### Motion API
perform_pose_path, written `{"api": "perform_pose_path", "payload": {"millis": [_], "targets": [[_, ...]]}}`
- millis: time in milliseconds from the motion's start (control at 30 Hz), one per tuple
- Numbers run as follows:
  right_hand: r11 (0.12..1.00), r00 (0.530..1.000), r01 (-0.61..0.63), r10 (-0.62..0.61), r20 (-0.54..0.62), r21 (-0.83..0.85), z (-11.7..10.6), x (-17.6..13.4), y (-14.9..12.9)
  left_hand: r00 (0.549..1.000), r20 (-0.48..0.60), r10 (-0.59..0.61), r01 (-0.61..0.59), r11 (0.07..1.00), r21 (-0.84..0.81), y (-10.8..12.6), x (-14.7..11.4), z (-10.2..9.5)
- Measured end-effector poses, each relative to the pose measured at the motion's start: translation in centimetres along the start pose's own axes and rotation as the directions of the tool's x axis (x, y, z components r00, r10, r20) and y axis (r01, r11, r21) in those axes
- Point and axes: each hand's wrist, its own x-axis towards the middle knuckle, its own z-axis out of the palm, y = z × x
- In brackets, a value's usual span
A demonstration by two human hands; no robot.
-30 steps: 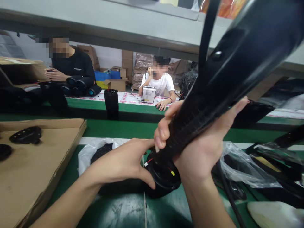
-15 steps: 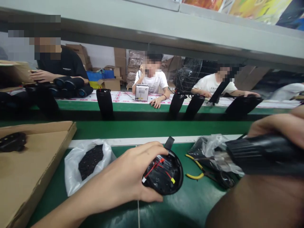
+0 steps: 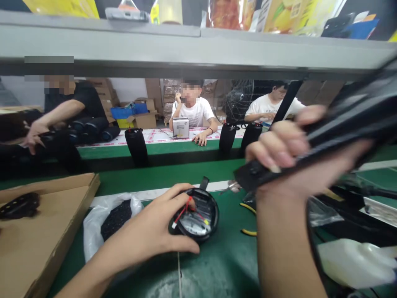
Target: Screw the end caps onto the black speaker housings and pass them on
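My left hand [image 3: 167, 219] grips a round black housing [image 3: 215, 219] by its left rim, with the thumb below and fingers above. Its open side faces me, showing red wires [image 3: 183, 211] with white and yellow connectors. A short black strap tab [image 3: 204, 182] sticks up from its top edge. My right hand [image 3: 285, 142] is wrapped around a long black tool [image 3: 347, 120], blurred by motion. The tool's metal tip [image 3: 234, 186] points left, above and apart from the housing. Its exact kind is unclear. Yellow-handled pliers [image 3: 249, 232] lie partly hidden behind my right forearm.
Left stands a cardboard box [image 3: 40, 240] holding a black part [image 3: 20, 205]. Beside it is a plastic bag [image 3: 93, 231] of small black pieces. A whitish bottle [image 3: 356, 263] lies at right. A shelf [image 3: 186, 47] crosses overhead. Co-workers sit across the bench among black cylinders [image 3: 136, 145].
My right hand has come leftward and forward with the black tool, its tip now nearer the housing. My left hand and the housing sit slightly further left. The camera view has tilted up.
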Motion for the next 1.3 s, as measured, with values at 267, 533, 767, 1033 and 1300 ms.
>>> {"api": "perform_pose_path", "payload": {"millis": [267,533,767,1033,1300], "targets": [[0.807,0.872,-0.217,0.413,-0.263,0.548,-15.5,-0.9,11.2,0.995,-0.089,-0.040,0.030,0.993,-0.112,-1.0,0.5,-0.1],[0.761,0.657,-0.038,0.507,-0.558,0.648,-20.6,-3.6,14.2,0.988,-0.108,-0.114,0.110,0.993,-0.038,-0.6,1.5,0.5],[0.751,0.596,0.015,0.523,-0.609,0.660,-19.8,-3.0,14.0,0.995,-0.096,0.015,-0.001,0.990,0.143,-0.1,1.9,0.2],[0.778,0.560,0.095,0.474,-0.679,0.621,-20.1,-2.4,13.6,0.936,-0.347,-0.054,0.132,0.970,0.204,-0.6,6.2,-0.3],[0.827,0.613,0.201,0.312,-0.726,0.525,-21.4,-2.2,12.2,0.918,-0.395,-0.011,0.150,0.934,0.323,-1.8,12.8,-5.0]]}}
